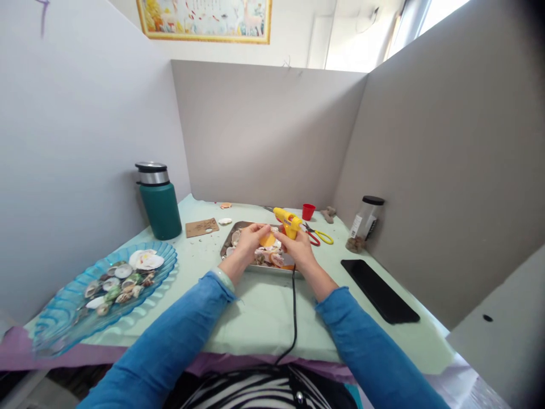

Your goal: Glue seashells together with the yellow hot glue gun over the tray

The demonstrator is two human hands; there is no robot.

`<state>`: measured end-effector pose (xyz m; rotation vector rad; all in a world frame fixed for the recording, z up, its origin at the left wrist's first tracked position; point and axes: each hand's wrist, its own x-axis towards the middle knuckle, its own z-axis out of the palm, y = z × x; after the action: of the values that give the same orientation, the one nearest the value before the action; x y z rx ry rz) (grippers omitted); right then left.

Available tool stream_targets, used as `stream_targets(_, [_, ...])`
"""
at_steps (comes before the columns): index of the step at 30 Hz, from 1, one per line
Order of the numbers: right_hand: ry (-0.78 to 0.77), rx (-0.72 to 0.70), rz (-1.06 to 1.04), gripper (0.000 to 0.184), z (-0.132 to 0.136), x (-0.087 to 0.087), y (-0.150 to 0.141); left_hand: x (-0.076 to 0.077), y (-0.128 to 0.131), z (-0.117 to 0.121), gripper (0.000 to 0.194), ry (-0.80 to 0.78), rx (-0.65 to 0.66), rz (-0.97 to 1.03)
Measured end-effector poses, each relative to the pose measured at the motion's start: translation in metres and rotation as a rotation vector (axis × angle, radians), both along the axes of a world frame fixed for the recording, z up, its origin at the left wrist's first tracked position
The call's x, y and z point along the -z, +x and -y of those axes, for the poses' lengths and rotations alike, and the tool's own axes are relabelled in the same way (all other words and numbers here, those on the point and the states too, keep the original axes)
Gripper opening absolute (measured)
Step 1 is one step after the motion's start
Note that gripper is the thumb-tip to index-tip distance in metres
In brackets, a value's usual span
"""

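My left hand (250, 241) is closed, its fingertips pinching an orange fan-shaped seashell (268, 240) above a metal tray (225, 241). My right hand (299, 249) is closed around the handle of a yellow glue gun (287, 220), whose nozzle points left. The thumb of that hand reaches close to the shell; whether it touches cannot be made out. A black cord (294, 318) drops from below my right hand to the table's front edge. Several shells (272, 259) lie in the tray under both hands, partly hidden by them.
A blue scalloped dish (59, 318) with shells and a green bottle (160, 210) stand left. Brown cardboard (202, 228) lies behind the dish. Right are yellow-and-red-handled pliers (323, 237), a red cup (309, 212), a clear jar (364, 224) and a black phone (378, 291). Grey panels (268, 130) enclose the table.
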<state>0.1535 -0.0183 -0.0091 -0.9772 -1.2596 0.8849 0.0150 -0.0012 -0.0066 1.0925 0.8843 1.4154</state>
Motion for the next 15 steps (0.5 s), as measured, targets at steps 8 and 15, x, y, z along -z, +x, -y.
stream_targets(8, [0.008, 0.079, 0.022, 0.033, -0.003, 0.005, 0.001, -0.003, 0.005, 0.008, 0.03, -0.027, 0.037, -0.055])
stream_targets(15, [-0.042, 0.231, 0.035, 0.029, -0.003, -0.001, 0.006, -0.013, -0.012, -0.002, 0.025, 0.113, -0.056, -0.29])
